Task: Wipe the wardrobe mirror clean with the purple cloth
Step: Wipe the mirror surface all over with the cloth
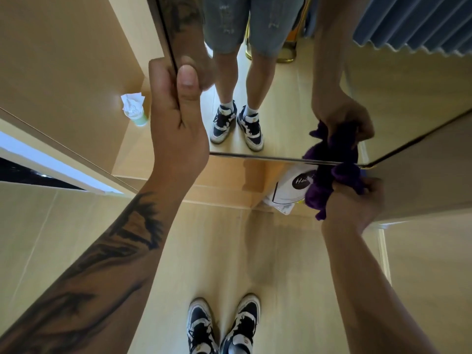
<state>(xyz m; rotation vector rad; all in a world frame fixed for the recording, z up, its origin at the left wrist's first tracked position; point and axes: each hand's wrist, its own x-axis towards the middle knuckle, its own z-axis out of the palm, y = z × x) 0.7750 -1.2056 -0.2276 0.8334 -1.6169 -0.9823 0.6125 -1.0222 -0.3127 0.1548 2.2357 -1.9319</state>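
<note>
Navy-and-white sneakers (pixel 222 325) stand on the pale wooden floor (pixel 212 251) below both forearms, nearest of all. Above them the left hand (pixel 176 116), at the end of a tattooed forearm, is curled round the dark left edge of the frameless wardrobe mirror (pixel 288 98), thumb on the glass face and fingers wrapped behind, holding the door steady. Out to the right and lower, the right hand (pixel 355 200) grips a bunched purple fluffy cloth (pixel 329 182), which sits at the mirror's bottom right corner, pressed against the thin metal bottom edge, with its reflection directly above it in the glass. Just left of the right hand, behind the cloth, lies a white packet with a black round label (pixel 291 187) on the floor of the wardrobe. Left of the left hand, farther back, a green bottle topped with crumpled white tissue (pixel 135 108) stands inside the wooden cabinet. To do this stroke well, the cloth would probably serve better spread flatter than wadded, so more pile meets the glass; the corner and lower rim want firm, overlapping passes worked towards the left hand, while that hand keeps the door from swinging and stays near the edge to avoid fresh thumbprints.
</note>
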